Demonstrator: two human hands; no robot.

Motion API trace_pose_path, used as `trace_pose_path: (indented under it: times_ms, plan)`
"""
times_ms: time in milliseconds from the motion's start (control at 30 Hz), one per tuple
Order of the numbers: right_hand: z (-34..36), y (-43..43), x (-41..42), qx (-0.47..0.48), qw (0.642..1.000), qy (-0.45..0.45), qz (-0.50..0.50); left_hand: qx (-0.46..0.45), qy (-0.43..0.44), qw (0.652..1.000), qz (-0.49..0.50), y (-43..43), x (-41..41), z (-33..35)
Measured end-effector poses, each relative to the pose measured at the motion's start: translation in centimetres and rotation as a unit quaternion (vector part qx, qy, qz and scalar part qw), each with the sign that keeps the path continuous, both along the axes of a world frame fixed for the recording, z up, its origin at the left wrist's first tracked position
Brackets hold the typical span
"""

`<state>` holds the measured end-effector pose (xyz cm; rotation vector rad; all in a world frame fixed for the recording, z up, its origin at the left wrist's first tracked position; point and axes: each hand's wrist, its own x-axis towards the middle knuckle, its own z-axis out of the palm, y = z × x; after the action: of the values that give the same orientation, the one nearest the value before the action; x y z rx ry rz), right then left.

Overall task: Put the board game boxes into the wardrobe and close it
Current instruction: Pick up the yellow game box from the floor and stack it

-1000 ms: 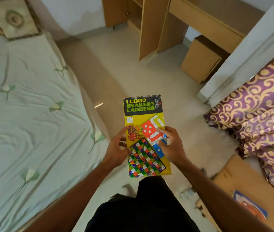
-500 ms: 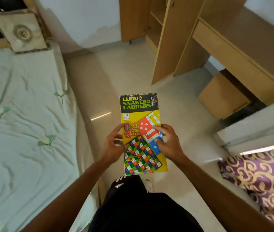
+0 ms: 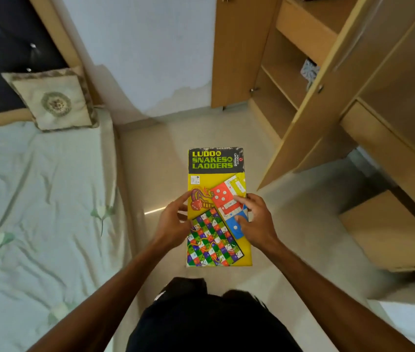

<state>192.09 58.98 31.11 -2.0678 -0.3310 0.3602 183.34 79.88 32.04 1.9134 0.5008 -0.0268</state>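
- The fingers (image 3: 238,198) of the right hand (image 3: 258,224) are pinching the right edge of the board game box (image 3: 215,161). One finger and the thumb are lying on its top.
- The fingers (image 3: 179,201) of the left hand (image 3: 173,224) are curling round the left edge of the box. Both hands are gripping it.
- The box is flat, thin and long, and it is looking like card. It is yellow with a black band at the far end. It is showing a red dice square, a snake and a checked board in many colours.
- The box is hanging level in the air over the floor (image 3: 160,153), in front of the person. It is sitting between the bed (image 3: 36,199) and the wardrobe (image 3: 234,59), touching neither.
- Both bare arms are reaching forward and bending in toward each other.
- The floor is looking pale, smooth and shiny.
- The bed on the left is wearing a crumpled pale green sheet with leaf shapes. A square pillow (image 3: 56,102) is leaning on a dark padded headboard (image 3: 0,47).
- The wardrobe is smooth light brown wood. Its door (image 3: 310,128) is standing open, and flat shelves (image 3: 281,82) are showing inside.
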Motion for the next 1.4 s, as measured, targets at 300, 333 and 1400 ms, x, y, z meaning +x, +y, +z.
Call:
trace_pose_path:
  times_ms: [300,333,1400]
  plan:
    - [-0.2,12.0,23.3,0.005,1.000,0.000,-0.022,0.045,0.023,0.999,-0.015,12.2,24.0,1.0]
    - [-0.3,13.0,25.5,0.005,1.000,-0.001,-0.022,0.047,0.022,0.998,-0.019,13.1,26.3,1.0]
    - [5.6,19.6,101.3,0.066,0.937,-0.084,-0.334,-0.050,-0.119,0.944,-0.304,20.1,114.3,7.9]
